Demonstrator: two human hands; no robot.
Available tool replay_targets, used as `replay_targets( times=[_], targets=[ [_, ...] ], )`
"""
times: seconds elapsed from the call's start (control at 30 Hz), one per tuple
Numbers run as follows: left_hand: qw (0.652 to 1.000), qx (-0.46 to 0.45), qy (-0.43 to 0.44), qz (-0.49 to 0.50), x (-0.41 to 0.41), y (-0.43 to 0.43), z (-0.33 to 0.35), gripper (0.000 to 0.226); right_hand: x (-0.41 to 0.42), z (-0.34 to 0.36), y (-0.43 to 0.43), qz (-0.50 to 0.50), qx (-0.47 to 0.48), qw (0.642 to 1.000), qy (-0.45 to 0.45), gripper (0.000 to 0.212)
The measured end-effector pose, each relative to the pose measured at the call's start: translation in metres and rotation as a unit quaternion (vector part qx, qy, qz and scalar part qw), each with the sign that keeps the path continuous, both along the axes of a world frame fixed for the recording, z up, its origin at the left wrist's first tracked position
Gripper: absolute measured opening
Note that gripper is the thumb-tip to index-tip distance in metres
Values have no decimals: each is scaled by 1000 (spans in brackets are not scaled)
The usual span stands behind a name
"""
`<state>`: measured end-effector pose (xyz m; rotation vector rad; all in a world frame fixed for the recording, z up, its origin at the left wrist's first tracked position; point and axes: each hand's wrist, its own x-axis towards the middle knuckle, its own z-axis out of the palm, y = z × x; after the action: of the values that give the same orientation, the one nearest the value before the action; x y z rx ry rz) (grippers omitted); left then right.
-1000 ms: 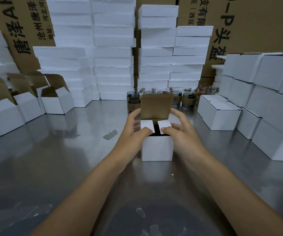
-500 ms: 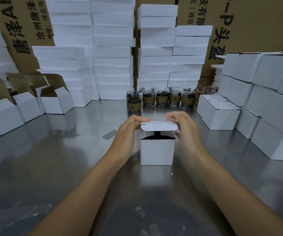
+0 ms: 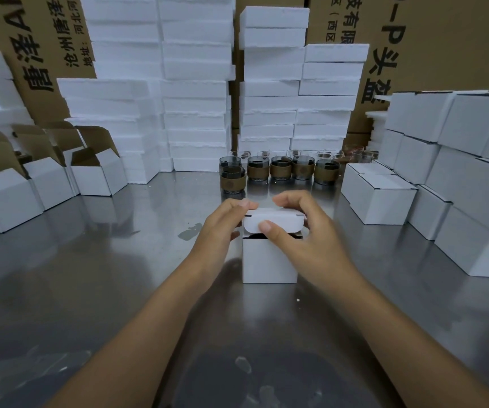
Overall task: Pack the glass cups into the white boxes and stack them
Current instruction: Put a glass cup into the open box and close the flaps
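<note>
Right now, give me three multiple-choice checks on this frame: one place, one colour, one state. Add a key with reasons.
1. Where on the table do the open boxes stand?
A. right side
B. left side
C. front edge

2. What colour are the bands round the cups?
A. brown
B. red
C. blue

3. How is the lid of the box between the left hand and right hand?
A. standing upright
B. tucked fully in
C. folded over, front flap not yet tucked

Key:
1 B: their raised flaps show along the left side.
2 A: each cup wears a brown sleeve.
3 C: the flap sits above a dark gap, not inside the front wall.
</note>
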<state>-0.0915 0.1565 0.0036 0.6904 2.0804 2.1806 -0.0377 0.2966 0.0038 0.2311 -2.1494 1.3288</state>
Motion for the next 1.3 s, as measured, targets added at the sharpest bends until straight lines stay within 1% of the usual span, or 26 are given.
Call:
replay_targets(
  times=[0.1,0.23,0.33,0.37,0.43,0.53,0.6,0.7,0.8,0.9,0.97,1.03,1.1,1.2,1.3],
  targets=[
    [1000,9,-12,-1,-2,-1,0,27,0,0,0,8,11,1000,2,24],
    [1000,4,-22,-9,-3,-3,0,20,0,-1,0,5,17,1000,-11,26],
    [999,10,-39,-16,-5,-4,0,27,-1,-3,0,3,12,1000,-11,22],
    [999,13,-40,-19,-6,-3,-1,27,-2,-2,0,-4,5,1000,-9,21],
    [999,19,-36,-24,-8,-3,-3,23,-6,-3,0,-18,-18,1000,-1,25],
    [999,25,-33,-30,-10,-4,-5,30,-7,-3,-1,-18,-40,999,3,33],
    [998,29,-29,-42,-9,-4,-6,32,-5,-3,-2,-37,1,999,16,33],
    [998,38,-20,-54,-8,-2,-6,34,-1,-4,-2,-82,116,989,49,25],
    [997,52,-18,-46,-5,3,-7,35,2,-5,-3,-96,202,974,43,30],
    [997,54,-25,-41,-4,4,-10,37,4,-3,-1,-133,267,953,55,37],
    [998,39,-32,-44,-4,4,-12,40,6,-2,0,-150,295,942,58,44],
    [999,5,-39,-35,-6,5,-15,37,6,-3,1,-171,315,932,54,45],
    [998,-13,-48,-23,-8,6,-17,29,5,-4,1,-206,322,923,35,40],
    [998,10,-60,-13,-10,5,-16,18,4,-2,10,-277,318,907,-18,31],
    [998,20,-65,-12,-11,2,-14,15,5,2,27,-348,302,885,-65,23]
  ],
)
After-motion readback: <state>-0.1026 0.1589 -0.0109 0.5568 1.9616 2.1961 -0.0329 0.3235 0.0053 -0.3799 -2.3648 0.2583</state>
